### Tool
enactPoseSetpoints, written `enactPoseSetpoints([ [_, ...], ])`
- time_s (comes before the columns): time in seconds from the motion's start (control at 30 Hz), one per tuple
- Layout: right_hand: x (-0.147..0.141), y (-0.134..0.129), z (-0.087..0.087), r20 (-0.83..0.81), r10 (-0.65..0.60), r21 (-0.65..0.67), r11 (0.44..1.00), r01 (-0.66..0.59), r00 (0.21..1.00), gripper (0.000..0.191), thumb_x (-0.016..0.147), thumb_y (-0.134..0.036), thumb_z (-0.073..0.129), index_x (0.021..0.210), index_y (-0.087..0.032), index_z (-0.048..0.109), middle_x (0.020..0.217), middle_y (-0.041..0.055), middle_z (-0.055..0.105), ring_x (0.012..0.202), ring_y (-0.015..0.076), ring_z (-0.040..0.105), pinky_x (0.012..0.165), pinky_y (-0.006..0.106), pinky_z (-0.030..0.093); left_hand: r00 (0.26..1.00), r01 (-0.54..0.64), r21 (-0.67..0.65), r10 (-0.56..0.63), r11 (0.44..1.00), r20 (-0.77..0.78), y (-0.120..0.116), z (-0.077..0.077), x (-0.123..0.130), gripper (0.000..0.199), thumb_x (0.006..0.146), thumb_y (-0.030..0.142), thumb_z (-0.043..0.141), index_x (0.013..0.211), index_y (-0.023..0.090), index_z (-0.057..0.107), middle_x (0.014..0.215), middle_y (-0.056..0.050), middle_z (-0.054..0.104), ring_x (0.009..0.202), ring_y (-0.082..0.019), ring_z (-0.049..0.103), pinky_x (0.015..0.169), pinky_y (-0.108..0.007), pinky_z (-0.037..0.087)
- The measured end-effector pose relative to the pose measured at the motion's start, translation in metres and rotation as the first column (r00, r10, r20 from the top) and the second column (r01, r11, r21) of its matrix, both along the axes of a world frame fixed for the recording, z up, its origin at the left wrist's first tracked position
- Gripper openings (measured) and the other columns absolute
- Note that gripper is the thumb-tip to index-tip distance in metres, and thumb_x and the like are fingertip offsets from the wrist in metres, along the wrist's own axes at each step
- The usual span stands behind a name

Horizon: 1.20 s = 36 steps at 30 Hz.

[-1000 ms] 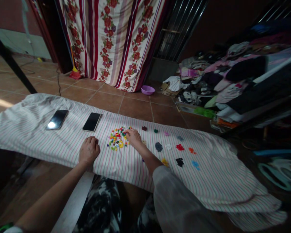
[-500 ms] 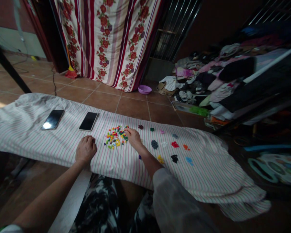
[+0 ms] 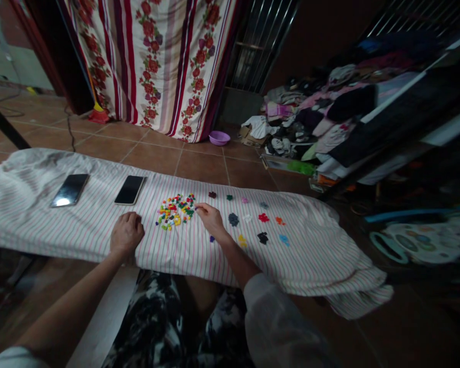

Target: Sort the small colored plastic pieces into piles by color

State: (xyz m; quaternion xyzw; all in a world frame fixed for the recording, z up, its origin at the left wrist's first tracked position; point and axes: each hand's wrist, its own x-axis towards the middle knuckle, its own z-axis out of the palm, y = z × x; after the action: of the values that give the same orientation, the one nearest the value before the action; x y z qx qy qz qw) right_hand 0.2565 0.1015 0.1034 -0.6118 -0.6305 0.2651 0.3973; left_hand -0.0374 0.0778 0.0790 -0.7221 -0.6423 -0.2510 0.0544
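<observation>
My right hand is over the striped cloth, its thumb and forefinger pinched together at the right edge of a mixed heap of small coloured pieces. Whatever sits between the fingertips is too small to make out. To the left of the heap, my left hand rests on the cloth with its fingers curled in. Small single-colour piles lie right of my right hand, among them a dark grey pile, a red pile, a black pile, a yellow pile and a light blue pile.
Two phones, a left one and a right one, lie on the cloth's left part. Beyond are a floral curtain, a purple basin and a heap of clothes. A dark bar slants at the left.
The whole view has shifted, so things appear further left. Relative to the heap, my right hand has drawn slightly to the right, still pinched. My left hand stays resting on the cloth.
</observation>
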Motion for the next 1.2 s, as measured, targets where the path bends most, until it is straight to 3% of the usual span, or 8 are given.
enactPoseSetpoints([
  [0.27,0.017,-0.028,-0.004,-0.118,-0.024,0.032,0.999,0.028,0.993,0.026,0.084,-0.021,0.053,0.101,-0.023,0.073,0.101,0.0029,0.075,0.089,0.0157,0.069,0.087,0.029,0.054,1.0,-0.004,-0.004,0.004,1.0,0.001,0.0,0.001,0.0,0.017,0.082,0.023,0.04,0.088,0.02,0.056,0.092,-0.012,0.063,0.093,-0.027,0.055,0.089,-0.041,0.044],
  [0.53,0.046,-0.064,-0.024,-0.037,-0.134,0.074,0.988,0.136,0.99,0.026,0.086,-0.023,0.051,0.1,-0.023,0.073,0.104,0.0047,0.074,0.089,0.0174,0.068,0.086,0.032,0.054,0.999,-0.001,-0.013,0.001,1.0,0.034,-0.002,0.005,0.002,0.019,0.08,0.025,0.041,0.087,0.019,0.058,0.092,-0.013,0.064,0.093,-0.029,0.055,0.087,-0.043,0.045],
  [0.7,0.05,-0.082,-0.029,0.089,-0.13,0.117,0.986,0.119,0.988,0.026,0.085,-0.019,0.05,0.095,-0.021,0.074,0.099,0.0057,0.074,0.095,0.0191,0.067,0.089,0.032,0.052,1.0,0.001,-0.008,-0.001,1.0,-0.001,-0.001,0.003,0.001,0.02,0.081,0.025,0.04,0.087,0.019,0.058,0.093,-0.014,0.064,0.094,-0.029,0.056,0.088,-0.042,0.045],
  [0.93,0.043,-0.088,-0.035,0.2,-0.109,0.094,0.991,0.092,0.974,0.031,0.085,-0.012,0.047,0.096,-0.021,0.074,0.099,0.0063,0.074,0.096,0.0193,0.066,0.09,0.032,0.052,1.0,-0.005,0.003,0.005,1.0,0.006,0.0,0.002,0.001,0.019,0.08,0.024,0.041,0.087,0.019,0.058,0.092,-0.012,0.064,0.094,-0.027,0.056,0.089,-0.042,0.044],
  [1.2,0.045,-0.092,-0.042,0.179,-0.084,0.176,0.983,0.053,0.98,0.036,0.086,-0.012,0.043,0.103,-0.02,0.073,0.105,0.0072,0.073,0.102,0.0191,0.064,0.098,0.034,0.049,1.0,0.004,-0.008,-0.004,1.0,0.007,-0.001,0.005,0.001,0.017,0.08,0.023,0.041,0.085,0.02,0.057,0.091,-0.013,0.064,0.092,-0.028,0.056,0.087,-0.042,0.045],
])
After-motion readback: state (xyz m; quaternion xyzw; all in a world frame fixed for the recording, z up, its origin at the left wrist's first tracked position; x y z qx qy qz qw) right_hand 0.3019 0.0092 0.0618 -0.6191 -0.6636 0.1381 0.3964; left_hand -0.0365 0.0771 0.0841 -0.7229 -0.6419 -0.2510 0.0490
